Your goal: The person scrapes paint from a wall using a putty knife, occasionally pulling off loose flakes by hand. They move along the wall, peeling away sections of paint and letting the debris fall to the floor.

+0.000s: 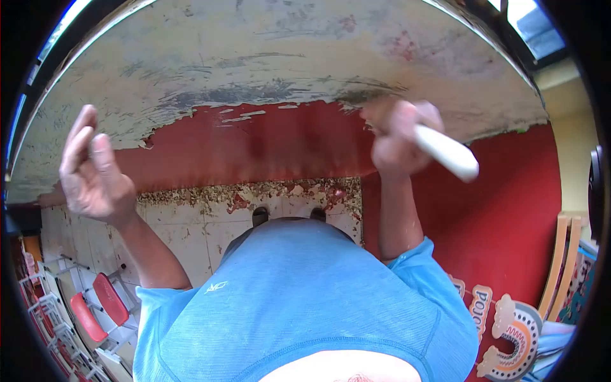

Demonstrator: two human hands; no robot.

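Note:
My right hand [402, 137] is wrapped round the white handle [447, 153] of a tool, held up before the wall where red paint meets a bare grey patch. The tool's far end is blurred and partly hidden by my fingers. Raised at the left, my left hand [95, 172] holds nothing, its fingers apart and slightly curled. Behind both hands the scraped grey surface [267, 51] has dark streaks and a ragged lower edge. Below it lies the red painted surface [254, 143], with a few pale scratches near its top.
Paint flakes [254, 191] litter the tiled floor [181, 239] along the wall's foot, close to my feet. Red chairs [111, 299] with metal frames stand at lower left. A rainbow decoration [519, 337] and a wooden frame [563, 267] are at lower right.

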